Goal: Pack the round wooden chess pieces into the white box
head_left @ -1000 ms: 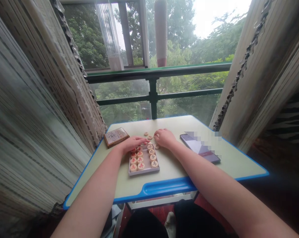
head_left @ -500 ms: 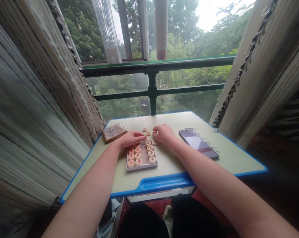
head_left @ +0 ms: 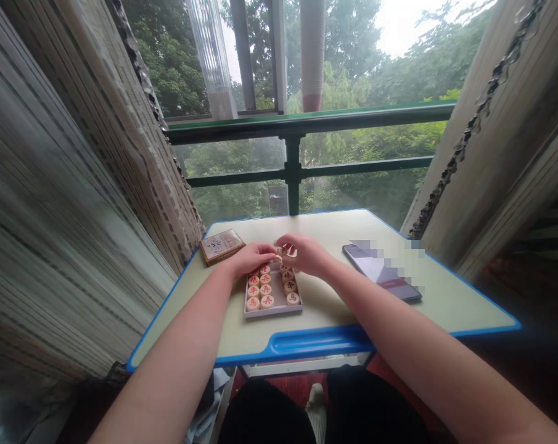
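A shallow white box [head_left: 273,313] holds round wooden Chinese chess pieces, red-lettered ones [head_left: 267,301] on its left and black-lettered ones [head_left: 292,298] along its right side. Between the columns the box floor is bare. My left hand [head_left: 253,259] lies over the far left corner, its thumb and fingers closed at a pale piece [head_left: 277,259] by the far edge. Just beyond, my right hand [head_left: 301,254] pinches another Chinese chess piece [head_left: 282,251] between thumb and fingers. My hands partly hide the far end of the box.
The patterned box lid [head_left: 222,245] lies at the table's far left. A phone [head_left: 383,272] rests to the right, partly pixelated. The cream table [head_left: 329,308] has a blue rim. Beyond stand a green railing [head_left: 334,123] and window, with curtains [head_left: 158,185] on both sides.
My right hand has moved left toward my left hand and now has a piece in its fingers. The loose pieces beyond the box are no longer visible there. The whole view has shifted slightly.
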`<act>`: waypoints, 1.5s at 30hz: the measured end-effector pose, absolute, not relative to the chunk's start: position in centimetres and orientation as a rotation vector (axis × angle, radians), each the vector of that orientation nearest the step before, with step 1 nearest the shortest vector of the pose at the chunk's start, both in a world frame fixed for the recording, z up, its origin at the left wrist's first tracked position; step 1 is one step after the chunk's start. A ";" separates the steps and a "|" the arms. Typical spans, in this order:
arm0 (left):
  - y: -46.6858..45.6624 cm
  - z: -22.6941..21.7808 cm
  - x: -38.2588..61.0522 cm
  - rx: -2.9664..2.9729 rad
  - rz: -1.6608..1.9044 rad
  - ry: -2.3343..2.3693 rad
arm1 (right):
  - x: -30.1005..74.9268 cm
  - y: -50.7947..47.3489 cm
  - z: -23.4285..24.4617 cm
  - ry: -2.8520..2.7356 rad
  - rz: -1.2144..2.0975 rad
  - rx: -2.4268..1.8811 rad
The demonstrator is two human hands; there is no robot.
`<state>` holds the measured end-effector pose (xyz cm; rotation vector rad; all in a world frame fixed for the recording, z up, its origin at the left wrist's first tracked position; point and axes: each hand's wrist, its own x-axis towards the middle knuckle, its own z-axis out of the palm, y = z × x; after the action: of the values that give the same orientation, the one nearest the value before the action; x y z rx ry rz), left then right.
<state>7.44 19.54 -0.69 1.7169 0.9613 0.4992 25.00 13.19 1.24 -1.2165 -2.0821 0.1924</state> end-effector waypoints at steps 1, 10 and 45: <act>19.7 -0.8 7.5 1.728 0.537 0.975 | 24.8 13.0 1.3 -2.082 0.221 -1.183; 20.9 -1.2 7.3 1.744 0.799 1.056 | 24.0 12.9 0.8 -2.185 0.269 -1.143; 21.2 -1.5 7.2 1.743 0.789 1.069 | 23.2 13.0 1.2 -2.287 0.424 -1.181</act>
<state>7.24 21.17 -1.50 1.7432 1.0688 0.7892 23.25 13.04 1.20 -1.1813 -2.2869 0.4239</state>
